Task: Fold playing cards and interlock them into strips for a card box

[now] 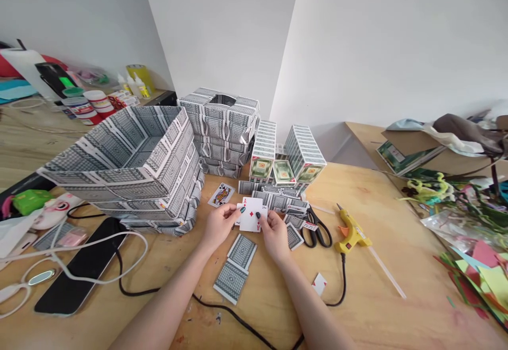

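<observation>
An ace of diamonds playing card (pixel 251 218), with at least one more card behind it, is held face up between my two hands. My left hand (pixel 220 223) pinches the left edge, thumb on top. At the right edge, my right hand (pixel 273 232) grips with its thumb on the face. Just below lie folded, grey-backed cards (pixel 232 270) on the table. A face card (pixel 221 194) lies beyond my left hand. Several grey-backed cards (pixel 280 200) are piled behind the held ones.
A basket built of cards (pixel 174 165) and a card-built box (pixel 222 133) stand at left. Card packs (pixel 305 149) are stacked behind. Black scissors (pixel 319 231) and a yellow glue gun (pixel 353 231) with its cord lie right. A phone (pixel 83 270) and white cables are left.
</observation>
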A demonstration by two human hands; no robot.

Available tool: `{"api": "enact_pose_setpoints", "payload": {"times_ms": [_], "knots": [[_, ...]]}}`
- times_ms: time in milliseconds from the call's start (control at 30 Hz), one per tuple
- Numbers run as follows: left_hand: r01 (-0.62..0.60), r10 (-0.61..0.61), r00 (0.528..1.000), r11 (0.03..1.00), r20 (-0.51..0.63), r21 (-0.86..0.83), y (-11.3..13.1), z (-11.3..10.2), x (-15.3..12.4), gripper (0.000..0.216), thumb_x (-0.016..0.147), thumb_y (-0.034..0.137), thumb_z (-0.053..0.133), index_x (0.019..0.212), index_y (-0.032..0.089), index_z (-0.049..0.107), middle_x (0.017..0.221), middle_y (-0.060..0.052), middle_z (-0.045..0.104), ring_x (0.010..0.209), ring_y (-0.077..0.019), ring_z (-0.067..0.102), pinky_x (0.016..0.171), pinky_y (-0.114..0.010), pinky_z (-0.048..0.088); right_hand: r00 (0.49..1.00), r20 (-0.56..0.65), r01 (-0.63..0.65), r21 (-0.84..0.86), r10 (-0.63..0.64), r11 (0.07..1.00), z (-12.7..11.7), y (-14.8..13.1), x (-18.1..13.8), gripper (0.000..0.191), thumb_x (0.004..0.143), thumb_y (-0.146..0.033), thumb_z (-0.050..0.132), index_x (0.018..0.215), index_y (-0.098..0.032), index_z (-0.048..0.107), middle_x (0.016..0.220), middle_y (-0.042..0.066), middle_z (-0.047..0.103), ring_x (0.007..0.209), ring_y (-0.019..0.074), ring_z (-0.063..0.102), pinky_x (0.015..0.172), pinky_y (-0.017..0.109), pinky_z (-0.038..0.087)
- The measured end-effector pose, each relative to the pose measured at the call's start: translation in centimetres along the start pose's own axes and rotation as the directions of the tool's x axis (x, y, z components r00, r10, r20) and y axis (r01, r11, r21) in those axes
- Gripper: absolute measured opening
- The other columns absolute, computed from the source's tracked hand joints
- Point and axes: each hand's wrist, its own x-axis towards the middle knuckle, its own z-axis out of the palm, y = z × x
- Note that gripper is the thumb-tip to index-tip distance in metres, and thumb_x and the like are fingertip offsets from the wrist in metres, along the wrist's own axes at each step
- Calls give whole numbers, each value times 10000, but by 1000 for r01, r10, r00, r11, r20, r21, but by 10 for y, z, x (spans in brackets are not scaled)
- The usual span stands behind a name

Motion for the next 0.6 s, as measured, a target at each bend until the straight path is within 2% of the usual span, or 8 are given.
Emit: {"api": "enact_pose_setpoints", "payload": {"times_ms": [300,600], "knots": [[17,-16,1000,1000,7,-25,-1,-1,1,199,685,338,591,725,146,623,680,-21,664,606,-142,599,545,-226,468,995,87,-58,38,55,998,-6,-3,4,317,697,-434,613,860,-163,587,843,72,682,732,210,619,660,320,482],[32,-31,999,999,39,-30,4,-1,0,211,688,343,580,742,144,626,691,-29,671,619,-150,608,558,-240,480,989,138,-56,-39,60,998,-10,-9,5,325,691,-438,616,831,-146,647,730,58,691,660,202,615,598,313,487]]}}
